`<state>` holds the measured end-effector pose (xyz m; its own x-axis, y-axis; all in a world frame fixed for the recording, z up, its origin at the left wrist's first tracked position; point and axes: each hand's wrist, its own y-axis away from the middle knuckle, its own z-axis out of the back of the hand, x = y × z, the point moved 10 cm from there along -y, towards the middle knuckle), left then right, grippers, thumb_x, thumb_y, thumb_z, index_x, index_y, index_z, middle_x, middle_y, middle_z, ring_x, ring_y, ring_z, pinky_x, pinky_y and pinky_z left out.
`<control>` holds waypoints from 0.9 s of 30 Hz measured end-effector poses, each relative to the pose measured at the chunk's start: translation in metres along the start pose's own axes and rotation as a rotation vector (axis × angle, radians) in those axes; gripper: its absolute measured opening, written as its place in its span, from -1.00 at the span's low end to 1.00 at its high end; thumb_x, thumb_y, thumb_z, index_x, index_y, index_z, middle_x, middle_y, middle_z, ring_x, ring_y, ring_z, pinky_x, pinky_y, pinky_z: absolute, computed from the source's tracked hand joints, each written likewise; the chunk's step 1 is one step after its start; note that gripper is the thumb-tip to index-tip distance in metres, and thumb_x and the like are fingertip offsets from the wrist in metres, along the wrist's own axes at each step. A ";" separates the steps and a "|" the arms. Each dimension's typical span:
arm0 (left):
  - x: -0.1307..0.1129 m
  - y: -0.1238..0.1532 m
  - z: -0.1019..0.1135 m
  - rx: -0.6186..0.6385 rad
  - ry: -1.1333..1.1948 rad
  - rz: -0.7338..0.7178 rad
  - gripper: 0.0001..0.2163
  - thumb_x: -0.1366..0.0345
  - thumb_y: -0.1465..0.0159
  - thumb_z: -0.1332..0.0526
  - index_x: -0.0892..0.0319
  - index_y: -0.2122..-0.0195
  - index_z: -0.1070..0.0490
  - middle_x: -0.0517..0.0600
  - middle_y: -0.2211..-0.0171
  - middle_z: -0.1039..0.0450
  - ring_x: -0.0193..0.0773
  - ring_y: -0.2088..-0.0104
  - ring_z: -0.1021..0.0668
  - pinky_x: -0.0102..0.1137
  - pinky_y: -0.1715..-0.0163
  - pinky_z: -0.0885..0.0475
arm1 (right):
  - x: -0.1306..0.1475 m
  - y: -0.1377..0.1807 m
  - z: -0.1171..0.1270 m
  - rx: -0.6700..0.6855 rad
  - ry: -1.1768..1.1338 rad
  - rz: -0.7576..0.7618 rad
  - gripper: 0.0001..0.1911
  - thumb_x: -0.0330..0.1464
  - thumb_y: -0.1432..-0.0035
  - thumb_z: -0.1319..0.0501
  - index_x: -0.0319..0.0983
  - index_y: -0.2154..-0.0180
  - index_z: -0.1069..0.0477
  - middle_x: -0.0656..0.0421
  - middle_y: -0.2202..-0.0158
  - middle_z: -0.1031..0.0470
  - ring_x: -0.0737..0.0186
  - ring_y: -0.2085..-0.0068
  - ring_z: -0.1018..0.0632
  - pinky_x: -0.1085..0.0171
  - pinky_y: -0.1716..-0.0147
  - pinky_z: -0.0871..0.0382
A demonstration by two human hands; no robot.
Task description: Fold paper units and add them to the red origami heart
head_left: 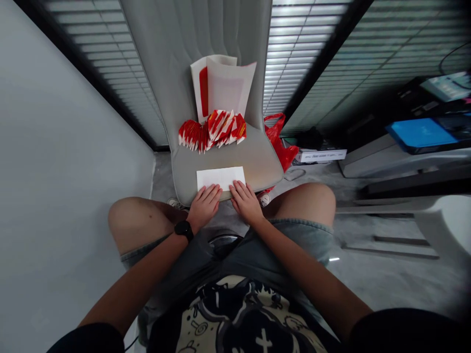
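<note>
A white folded sheet of paper (221,177) lies at the near edge of a grey chair seat (257,162). My left hand (203,205) rests palm down with its fingers stretched flat on the sheet's near left edge. My right hand (246,201) lies flat the same way on the near right edge. Neither hand grips anything. Farther back on the seat sits a pile of several red and white folded paper pieces (211,132). Behind the pile, flat white and red sheets (222,86) lean against the chair back.
A red plastic bag (280,142) hangs off the chair's right side. A white wall is on the left, window blinds behind. A desk with a blue item (419,133) stands at right, a white box (321,155) on the floor.
</note>
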<state>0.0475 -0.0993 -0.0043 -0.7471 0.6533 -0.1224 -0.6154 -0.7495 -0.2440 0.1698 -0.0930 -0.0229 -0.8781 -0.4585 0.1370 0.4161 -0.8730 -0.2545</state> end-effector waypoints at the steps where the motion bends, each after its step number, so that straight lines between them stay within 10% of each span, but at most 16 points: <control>1: 0.000 0.000 0.000 -0.005 0.004 0.006 -0.52 0.36 -0.43 0.00 0.22 -0.38 -0.19 0.12 -0.35 -0.25 -0.09 -0.37 -0.28 -0.06 -0.39 -0.13 | 0.000 0.000 0.000 -0.001 0.003 -0.002 -0.47 -0.32 -0.45 -0.01 -0.29 -0.37 -0.19 0.00 -0.42 -0.14 0.02 -0.42 -0.19 -0.04 -0.41 -0.02; 22: 0.017 0.023 0.013 0.130 -0.050 0.175 -0.44 0.25 -0.44 0.01 0.23 -0.45 -0.01 0.11 -0.45 0.00 -0.06 -0.44 -0.12 -0.01 -0.41 0.03 | -0.007 0.012 0.000 0.137 -0.041 -0.105 -0.33 -0.18 -0.45 0.03 -0.34 -0.45 0.06 0.03 -0.48 0.03 0.06 -0.47 -0.02 -0.05 -0.44 0.14; 27: 0.018 0.025 0.013 0.124 -0.040 0.203 -0.43 0.35 -0.41 0.05 0.23 -0.46 0.01 0.09 -0.46 0.04 -0.03 -0.46 -0.06 0.12 -0.41 0.13 | 0.015 0.003 0.015 0.006 -0.034 -0.405 -0.33 -0.18 -0.46 0.08 -0.44 -0.42 0.02 -0.13 -0.46 0.04 -0.07 -0.48 0.02 -0.21 -0.41 0.21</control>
<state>0.0151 -0.1080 0.0002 -0.8665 0.4851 -0.1179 -0.4760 -0.8740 -0.0977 0.1616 -0.1050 -0.0075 -0.9630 -0.0822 0.2568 0.0393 -0.9851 -0.1677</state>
